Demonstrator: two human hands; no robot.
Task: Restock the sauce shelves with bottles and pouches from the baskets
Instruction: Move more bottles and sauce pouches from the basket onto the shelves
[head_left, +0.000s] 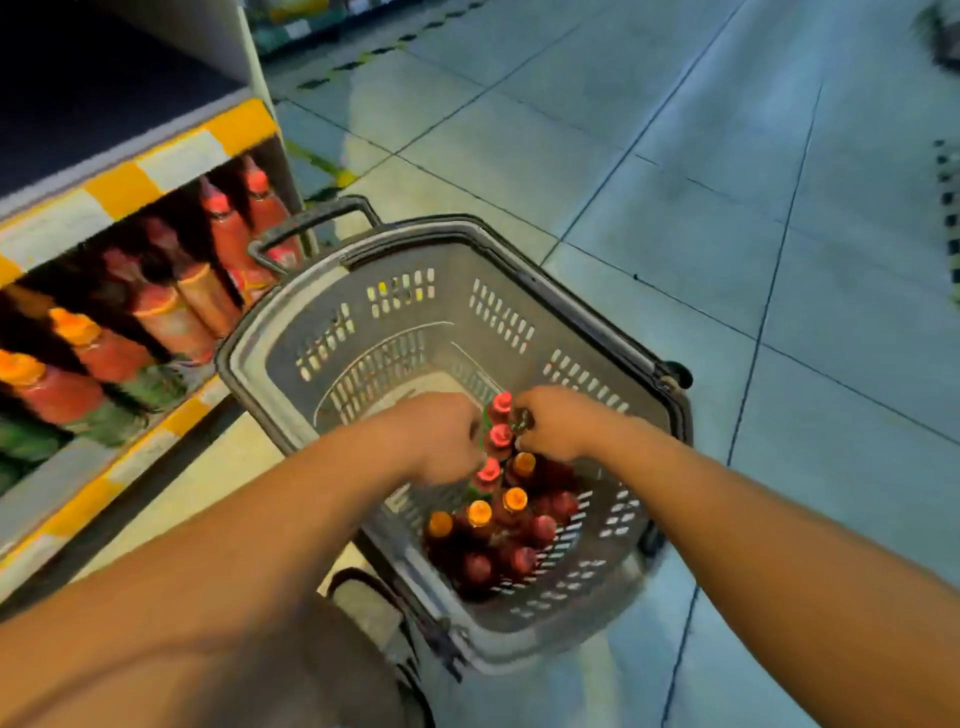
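Note:
A grey plastic basket (395, 317) stands on the floor in front of me. Its near half holds several upright sauce bottles (511, 525) with red and orange caps. Both my hands reach down into it. My left hand (441, 439) has its fingers curled against a red-capped bottle (488, 473) at the left of the cluster. My right hand (558, 423) grips another red-capped bottle (502, 404) at the far end of the cluster. The fingertips of both hands are hidden among the bottles.
To the left, a low shelf (119, 182) with a yellow-and-white striped edge carries rows of sauce bottles (171, 306) with red and orange caps. The basket's black pull handle (311, 221) rises near the shelf post. Tiled floor spreads to the right.

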